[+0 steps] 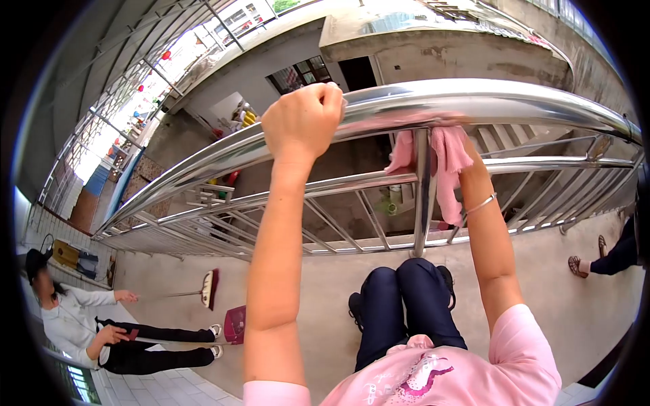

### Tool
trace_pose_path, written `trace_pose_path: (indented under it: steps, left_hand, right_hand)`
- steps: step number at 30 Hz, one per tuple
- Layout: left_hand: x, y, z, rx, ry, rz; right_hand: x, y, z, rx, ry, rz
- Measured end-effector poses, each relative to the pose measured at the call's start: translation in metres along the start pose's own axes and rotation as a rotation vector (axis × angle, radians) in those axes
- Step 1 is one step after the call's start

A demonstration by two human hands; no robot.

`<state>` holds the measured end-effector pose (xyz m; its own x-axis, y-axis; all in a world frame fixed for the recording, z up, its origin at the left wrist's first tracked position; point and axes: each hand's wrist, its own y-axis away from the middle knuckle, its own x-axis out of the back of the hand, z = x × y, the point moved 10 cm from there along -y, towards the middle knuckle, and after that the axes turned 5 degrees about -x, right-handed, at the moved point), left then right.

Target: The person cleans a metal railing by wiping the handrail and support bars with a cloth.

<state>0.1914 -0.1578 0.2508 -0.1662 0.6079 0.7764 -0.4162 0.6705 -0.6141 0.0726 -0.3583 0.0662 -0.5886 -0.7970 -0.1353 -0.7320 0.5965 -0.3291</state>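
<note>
A shiny metal handrail [514,95] curves across the view in front of me. My left hand [302,122] is closed around its top, left of the middle, with the knuckles up. A pink cloth [448,159] hangs beneath the rail, draped around the upper part of an upright metal post [421,196]. My right hand [472,161] is at the cloth, just right of the post; the cloth and rail hide most of its fingers, which appear closed on the fabric. A bracelet circles that wrist.
Thin slanted bars [352,220] fill the railing below. On the left, a person [68,318] holds a broom [209,289] and a dustpan [235,325]. Another person's sandalled foot [577,266] shows at right. Beyond the railing, a courtyard and steps [504,137] lie lower down.
</note>
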Motion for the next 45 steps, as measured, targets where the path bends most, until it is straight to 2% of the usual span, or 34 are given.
trace_pose_path:
  steps: [2,3,7,10,12,15,19,21,22,24,25,27,30,31,32,34,36,37,38,39,40,41,42,44,45]
  left_hand:
    - [0.002,0.000,0.000,-0.005,-0.026,0.026]
    - [0.004,0.000,0.002,-0.021,-0.034,0.051]
    - [0.008,0.002,0.005,-0.055,-0.044,0.103]
    - [0.008,0.003,0.005,-0.060,-0.038,0.124]
    - [0.009,0.003,0.005,-0.076,-0.024,0.145]
    - [0.012,0.004,0.007,-0.092,-0.023,0.212]
    - [0.011,0.005,0.002,-0.091,-0.011,0.254]
    - [0.013,0.005,0.004,-0.110,0.003,0.286]
    - [0.015,0.006,0.004,-0.115,0.026,0.309]
    - [0.016,0.008,0.003,-0.112,0.047,0.356]
    - [0.016,0.007,0.001,-0.082,0.031,0.353]
    - [0.013,0.003,0.009,-0.135,-0.017,0.333]
    - [0.014,0.008,0.000,-0.101,-0.048,0.387]
    - [0.015,0.006,-0.001,-0.096,-0.056,0.374]
    - [0.014,0.006,-0.002,-0.100,-0.046,0.357]
    - [0.011,0.003,-0.002,-0.048,0.065,0.246]
    - [0.012,0.003,-0.002,-0.034,-0.005,0.201]
    - [0.009,0.004,0.001,-0.084,0.021,0.230]
    - [0.006,0.005,0.004,-0.125,0.006,0.266]
    - [0.010,0.008,0.004,-0.182,0.065,0.297]
    - [0.013,0.008,0.004,-0.157,0.008,0.324]
    - [0.013,0.005,0.001,-0.120,-0.016,0.324]
    - [0.007,0.003,-0.003,-0.077,0.017,0.349]
    - [0.011,0.009,0.003,-0.084,0.013,0.388]
    - [0.011,0.010,0.001,-0.089,0.021,0.433]
  right_hand:
    - [-0.003,0.003,0.012,-0.001,-0.112,-0.040]
    - [-0.014,0.008,0.013,-0.052,-0.252,-0.187]
    - [-0.040,0.028,-0.016,-0.125,-0.432,-0.152]
    - [-0.025,0.027,-0.035,0.075,-0.064,0.152]
    - [-0.029,0.035,-0.040,0.114,-0.122,0.198]
    - [-0.017,0.043,-0.045,0.189,0.061,0.414]
    - [-0.016,0.045,-0.033,0.157,0.127,0.453]
    - [-0.012,0.052,-0.045,0.210,0.311,0.575]
    - [-0.013,0.048,-0.039,0.199,0.304,0.537]
    - [-0.008,0.051,-0.039,0.251,0.423,0.615]
    - [-0.015,0.051,-0.040,0.241,0.420,0.583]
    - [-0.011,0.060,-0.044,0.181,0.493,0.696]
    - [-0.013,0.058,-0.034,0.223,0.462,0.654]
    - [-0.025,0.060,-0.036,0.081,0.467,0.584]
    - [-0.010,0.058,-0.017,0.188,0.428,0.619]
    - [-0.017,0.069,-0.033,0.266,0.747,0.623]
    - [-0.022,0.080,-0.031,0.335,0.751,0.658]
    - [-0.019,0.080,-0.015,0.377,0.934,0.622]
    - [0.002,0.077,0.018,0.439,1.080,0.569]
    - [0.020,0.046,0.097,0.410,1.558,0.292]
    - [0.015,0.057,0.079,0.680,1.521,0.435]
    - [0.005,0.054,0.060,0.319,1.293,0.340]
    - [-0.015,0.083,-0.009,0.361,0.902,0.652]
    - [-0.029,0.060,0.012,-0.048,0.844,0.264]
    - [-0.038,0.061,0.007,-0.032,0.832,0.240]
